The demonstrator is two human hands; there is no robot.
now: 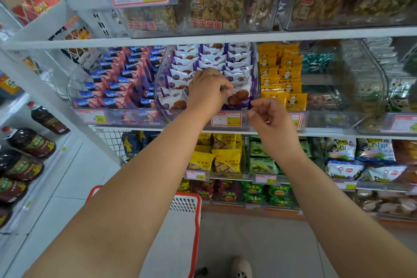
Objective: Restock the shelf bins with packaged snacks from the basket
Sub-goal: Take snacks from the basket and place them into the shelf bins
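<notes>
She stands close to the shelving with both arms raised to the middle shelf. The left hand (208, 88) is inside the clear plastic bin (162, 79) that holds rows of white-and-purple wrapped cookie packets; its fingers (225, 87) pinch the top edge of the front white-and-purple cookie packet (239, 97), which sits at the bin's front, toward four o'clock of that hand. It looks as though she is seating it upright so its face shows like the rows behind. The right hand (269, 115) hovers just below the bin's lip, at about five o'clock from the left; its fingers are loosely curled and grasp nothing that I can see, seemingly ready to steady the packet or the bin front. Directly beneath, the red-and-yellow price label (226, 119) stays readable. The red-rimmed white plastic basket (189, 207) waits on the floor at six o'clock, between her arms; I cannot tell what remains in it, since her forearm hides most of it
</notes>
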